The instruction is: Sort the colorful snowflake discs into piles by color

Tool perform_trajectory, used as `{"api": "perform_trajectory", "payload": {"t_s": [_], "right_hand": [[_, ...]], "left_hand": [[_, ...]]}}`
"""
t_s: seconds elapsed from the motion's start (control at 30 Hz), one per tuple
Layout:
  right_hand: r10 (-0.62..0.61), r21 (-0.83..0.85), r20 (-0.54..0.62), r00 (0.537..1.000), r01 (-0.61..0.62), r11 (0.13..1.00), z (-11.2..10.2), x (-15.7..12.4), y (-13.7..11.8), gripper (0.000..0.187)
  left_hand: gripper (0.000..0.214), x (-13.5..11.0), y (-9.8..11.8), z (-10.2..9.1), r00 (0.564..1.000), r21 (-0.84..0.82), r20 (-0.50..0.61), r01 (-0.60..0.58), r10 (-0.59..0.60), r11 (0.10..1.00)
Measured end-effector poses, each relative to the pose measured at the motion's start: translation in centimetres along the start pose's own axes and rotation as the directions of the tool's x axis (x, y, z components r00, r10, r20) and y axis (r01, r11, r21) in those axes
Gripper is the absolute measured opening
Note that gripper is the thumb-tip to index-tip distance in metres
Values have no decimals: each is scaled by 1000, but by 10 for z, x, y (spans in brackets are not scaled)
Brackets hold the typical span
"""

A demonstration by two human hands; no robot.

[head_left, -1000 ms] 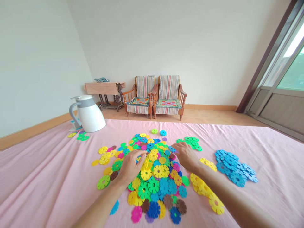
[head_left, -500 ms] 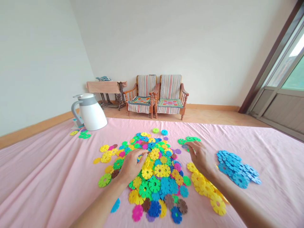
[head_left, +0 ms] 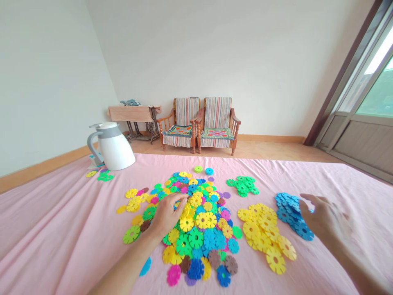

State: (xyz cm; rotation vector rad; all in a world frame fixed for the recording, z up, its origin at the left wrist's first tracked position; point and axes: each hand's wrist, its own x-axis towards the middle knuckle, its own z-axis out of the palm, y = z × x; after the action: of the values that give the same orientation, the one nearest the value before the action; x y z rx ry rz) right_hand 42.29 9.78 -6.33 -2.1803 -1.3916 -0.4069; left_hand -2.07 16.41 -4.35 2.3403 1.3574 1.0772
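A big heap of mixed coloured plastic flower discs (head_left: 196, 221) lies on the pink cloth (head_left: 61, 229). My left hand (head_left: 167, 214) rests on the heap's left side, fingers curled over yellow discs. My right hand (head_left: 325, 219) hovers over the pile of blue discs (head_left: 290, 209) at the right, fingers spread apart; a bit of blue shows at its fingertips, and I cannot tell whether it is held. A pile of yellow discs (head_left: 264, 233) lies between the heap and the blue pile. A small green pile (head_left: 244, 185) sits farther back.
A white jug (head_left: 112, 146) stands at the back left of the cloth with a few loose discs (head_left: 102, 176) beside it. Two wooden armchairs (head_left: 199, 125) and a small table (head_left: 135, 116) stand against the far wall. A glass door (head_left: 362, 106) is at the right.
My right hand has swung from the middle of the heap rightward, past the yellow pile, to the blue pile. My left hand has stayed on the heap.
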Motion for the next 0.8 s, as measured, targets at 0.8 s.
{"api": "perform_trajectory", "payload": {"t_s": [0.8], "right_hand": [[-817, 503, 117, 565, 676, 539, -25, -90, -219, 19]], "left_hand": [[23, 0, 11, -4, 1000, 19, -1, 7, -7, 1000]]}}
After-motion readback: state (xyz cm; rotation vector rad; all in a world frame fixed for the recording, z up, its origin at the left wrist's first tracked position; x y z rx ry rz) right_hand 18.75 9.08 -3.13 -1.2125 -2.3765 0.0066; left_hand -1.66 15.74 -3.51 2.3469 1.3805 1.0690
